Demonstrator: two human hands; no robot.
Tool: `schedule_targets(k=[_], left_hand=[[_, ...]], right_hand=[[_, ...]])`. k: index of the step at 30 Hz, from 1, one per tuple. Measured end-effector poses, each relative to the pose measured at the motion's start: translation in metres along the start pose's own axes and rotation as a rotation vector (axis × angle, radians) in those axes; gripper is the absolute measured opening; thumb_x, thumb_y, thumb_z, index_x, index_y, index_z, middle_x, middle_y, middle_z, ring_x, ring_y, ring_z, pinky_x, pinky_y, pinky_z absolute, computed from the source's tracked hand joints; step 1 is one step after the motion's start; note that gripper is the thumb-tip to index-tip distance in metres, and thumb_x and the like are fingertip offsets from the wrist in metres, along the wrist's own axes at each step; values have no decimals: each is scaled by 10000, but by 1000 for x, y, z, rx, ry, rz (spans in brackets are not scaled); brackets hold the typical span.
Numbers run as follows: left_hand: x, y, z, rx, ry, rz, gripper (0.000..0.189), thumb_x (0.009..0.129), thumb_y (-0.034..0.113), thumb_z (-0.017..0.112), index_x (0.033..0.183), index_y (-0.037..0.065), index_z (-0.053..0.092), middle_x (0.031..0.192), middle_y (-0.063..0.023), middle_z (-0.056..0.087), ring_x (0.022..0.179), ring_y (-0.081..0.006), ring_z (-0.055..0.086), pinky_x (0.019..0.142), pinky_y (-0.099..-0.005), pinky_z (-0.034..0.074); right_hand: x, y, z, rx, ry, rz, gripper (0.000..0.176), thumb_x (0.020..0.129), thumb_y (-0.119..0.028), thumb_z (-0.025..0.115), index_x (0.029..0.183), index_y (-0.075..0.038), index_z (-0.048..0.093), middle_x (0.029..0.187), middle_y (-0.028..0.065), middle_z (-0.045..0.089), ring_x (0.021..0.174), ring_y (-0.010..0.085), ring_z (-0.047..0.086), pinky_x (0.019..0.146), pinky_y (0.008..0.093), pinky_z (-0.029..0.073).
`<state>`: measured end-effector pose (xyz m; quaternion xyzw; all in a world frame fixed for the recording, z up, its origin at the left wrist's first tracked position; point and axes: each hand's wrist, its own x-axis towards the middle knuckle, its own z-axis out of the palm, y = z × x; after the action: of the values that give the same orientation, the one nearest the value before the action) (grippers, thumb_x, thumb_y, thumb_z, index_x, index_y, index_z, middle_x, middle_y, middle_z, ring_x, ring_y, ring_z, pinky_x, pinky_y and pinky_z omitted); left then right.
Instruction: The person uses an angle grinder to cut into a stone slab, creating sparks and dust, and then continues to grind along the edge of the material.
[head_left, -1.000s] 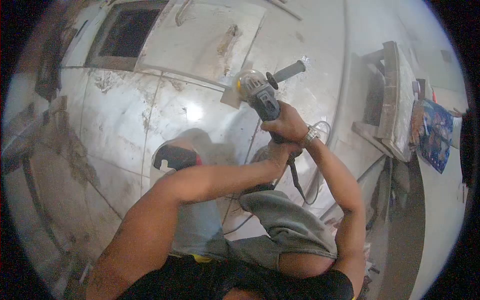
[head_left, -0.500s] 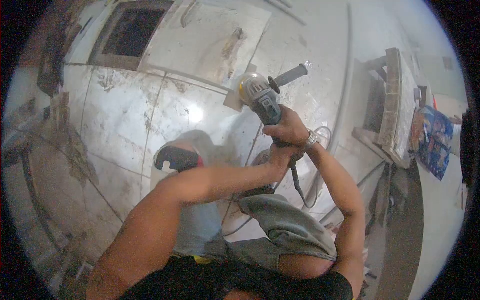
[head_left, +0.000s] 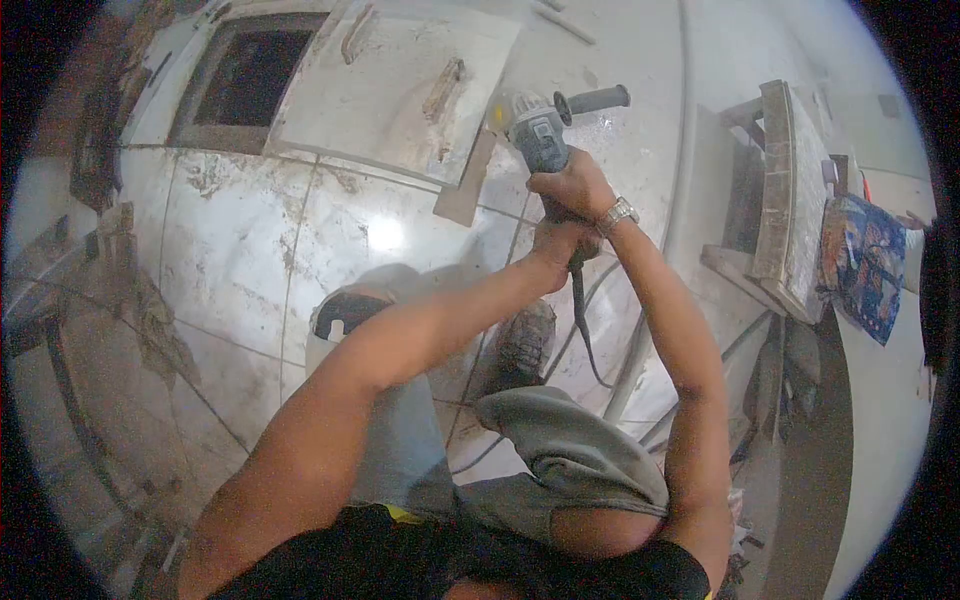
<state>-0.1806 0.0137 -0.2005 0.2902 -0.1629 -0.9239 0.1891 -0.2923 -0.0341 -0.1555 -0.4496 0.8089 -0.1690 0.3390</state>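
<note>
An angle grinder (head_left: 540, 142) is held out in front of me, its yellowish head over the edge of a pale panel (head_left: 400, 85). Around the grinder's body is my right hand (head_left: 578, 185), closed, with a metal watch on the wrist. Just behind it, my left hand (head_left: 562, 246) is closed around the rear end of the tool. The black side handle (head_left: 600, 98) sticks out to the right, with neither hand on it. From the rear end a dark power cord (head_left: 581, 315) hangs toward the floor. The disc is hidden.
Dusty, stained tiles (head_left: 230, 230) cover the floor. A dark square opening in a frame (head_left: 250, 80) is at the upper left. On the right stand a wooden-framed piece (head_left: 775, 190) and a blue patterned bag (head_left: 865, 265). My shoe (head_left: 525, 342) is below the grinder.
Both hands and the grinder have moved up in the view, farther from my body. The cord has come along, and more of my shoe shows beneath.
</note>
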Motion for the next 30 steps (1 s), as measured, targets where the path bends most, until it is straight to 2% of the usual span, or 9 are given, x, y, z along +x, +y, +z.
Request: schedule_targets(k=[4,7,9,10,14,20,22,25,30], left_hand=[[-12,-4,3,-21,62,-70,208,741,93,722,911,104,603,746,-15,617,660,-167,609,612,-296,516],[-32,-25,-2,-13,36,-37,250,751,117,733,963,107,601,797,-12,626,710,-164,615,629,-301,509],[-50,-32,2,22,137,-108,309,764,133,740,1033,109,590,852,-8,631,753,-162,615,648,-310,497],[-64,-23,14,-131,164,-80,291,680,85,766,928,75,615,805,-22,630,700,-145,591,639,-291,463],[-87,-26,15,-15,241,-130,273,677,100,764,902,87,610,791,-23,627,704,-135,587,638,-295,455],[-75,-40,0,95,261,-162,294,677,112,779,927,57,634,814,-20,649,699,-139,593,641,-297,463],[-64,-34,-1,184,180,-124,230,758,204,722,937,114,609,788,9,614,701,-145,581,625,-299,447],[-55,-26,5,122,215,-57,204,728,192,743,861,128,603,708,22,594,616,-131,556,575,-300,431],[-31,-22,-1,84,180,-41,188,740,183,741,858,127,605,715,3,603,620,-144,568,592,-300,454]], right_hand=[[-11,4,-1,91,-95,43,534,631,-363,830,960,27,674,876,202,721,824,301,708,774,396,550],[-34,8,12,192,-62,-103,563,635,-326,834,1043,18,655,913,162,723,839,263,698,783,378,545],[-53,-8,6,259,-265,-59,576,693,-201,803,1172,36,587,980,87,676,863,173,633,812,345,527],[-58,-8,10,274,-292,-23,614,678,-196,801,1192,44,566,991,82,665,903,176,623,840,338,518],[-73,4,31,317,-273,-59,542,634,-287,815,1031,24,614,873,93,684,777,198,640,745,350,533],[-65,-1,28,254,-271,-45,518,639,-317,806,991,24,636,824,97,684,752,213,651,728,358,538],[-56,-2,25,225,-232,-45,514,639,-319,806,986,21,641,822,101,687,752,209,654,729,358,538],[-46,-7,18,190,-207,-8,497,643,-313,807,980,16,647,834,108,696,753,201,658,733,361,538],[-36,-16,6,245,-234,10,486,699,-269,786,1043,36,631,893,94,679,800,180,630,763,343,526]])
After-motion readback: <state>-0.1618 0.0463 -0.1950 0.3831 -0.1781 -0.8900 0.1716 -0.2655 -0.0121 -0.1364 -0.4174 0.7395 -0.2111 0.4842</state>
